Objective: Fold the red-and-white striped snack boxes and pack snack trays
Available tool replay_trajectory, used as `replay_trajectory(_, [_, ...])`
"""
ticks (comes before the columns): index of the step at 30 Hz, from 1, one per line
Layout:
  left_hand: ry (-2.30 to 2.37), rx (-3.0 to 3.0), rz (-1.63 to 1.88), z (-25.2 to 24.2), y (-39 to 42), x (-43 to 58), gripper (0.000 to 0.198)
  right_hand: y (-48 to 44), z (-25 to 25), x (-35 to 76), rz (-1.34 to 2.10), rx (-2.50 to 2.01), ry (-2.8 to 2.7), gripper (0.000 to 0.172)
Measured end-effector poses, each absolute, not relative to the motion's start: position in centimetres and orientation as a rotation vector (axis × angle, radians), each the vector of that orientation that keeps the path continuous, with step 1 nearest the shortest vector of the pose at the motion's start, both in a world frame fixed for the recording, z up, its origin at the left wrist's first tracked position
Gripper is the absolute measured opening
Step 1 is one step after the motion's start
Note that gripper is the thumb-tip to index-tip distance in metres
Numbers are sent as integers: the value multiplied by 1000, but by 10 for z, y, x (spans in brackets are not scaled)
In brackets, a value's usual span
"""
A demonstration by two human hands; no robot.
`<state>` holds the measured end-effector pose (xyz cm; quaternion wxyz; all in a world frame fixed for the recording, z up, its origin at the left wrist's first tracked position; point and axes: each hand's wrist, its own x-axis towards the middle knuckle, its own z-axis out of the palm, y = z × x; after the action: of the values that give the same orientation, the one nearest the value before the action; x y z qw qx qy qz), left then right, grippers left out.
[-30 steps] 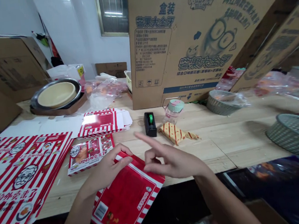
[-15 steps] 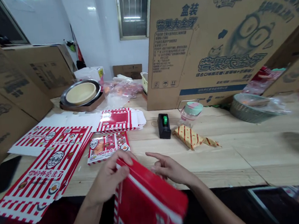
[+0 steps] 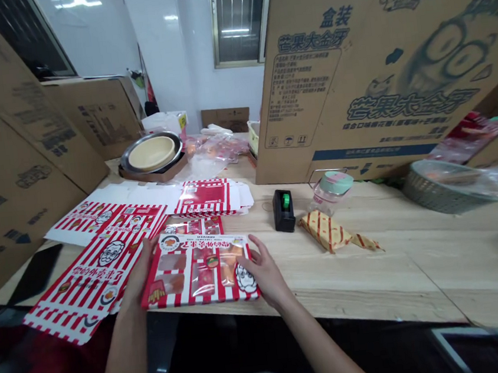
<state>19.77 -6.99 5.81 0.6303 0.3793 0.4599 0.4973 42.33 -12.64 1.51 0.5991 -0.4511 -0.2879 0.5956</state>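
A red-and-white striped box (image 3: pixel 201 271) with clear windows lies face up between my two hands, its lettering upside down to me. Orange and pink contents show through the windows. My left hand (image 3: pixel 141 274) grips the box's left side, its fingers mostly hidden. At the right end, my right hand (image 3: pixel 261 266) holds it with thumb on top. Just behind, a second striped box (image 3: pixel 212 225) is partly covered by the held one. To the left lie flat striped box blanks (image 3: pixel 105 255) in a stack.
A black tape dispenser (image 3: pixel 284 211) stands right of the boxes, near a lidded jar (image 3: pixel 333 189) and a yellow striped wrapped packet (image 3: pixel 331 231). Large cartons (image 3: pixel 380 78) wall the back. A cream bowl (image 3: pixel 152 154) sits at back left, a grey-green basket (image 3: pixel 445 192) at right.
The box has swung from tilted, red side showing, to nearly flat with its windowed face up. My right hand, earlier pointing beside it, now grips its right end. The view has shifted left.
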Motion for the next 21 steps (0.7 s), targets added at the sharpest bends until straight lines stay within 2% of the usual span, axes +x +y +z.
replay_trajectory(4, [1381, 981, 1040, 49, -62, 185, 70, -79, 3, 417, 1111, -1121, -758, 54])
replay_trajectory(7, [1546, 1178, 1125, 35, -31, 185, 66, -46, -16, 406, 1070, -1138, -790, 41])
replay_trajectory(14, [1586, 1272, 1042, -2, 20, 192, 53, -38, -48, 397, 1099, -1119, -936, 54])
replay_trajectory(18, [1487, 1306, 918, 13, 10, 181, 52, -66, -34, 397, 1157, -1093, -932, 60])
replay_trajectory(21, [1318, 1431, 816, 38, 7, 176, 55, -91, -12, 399, 1376, -946, -916, 63])
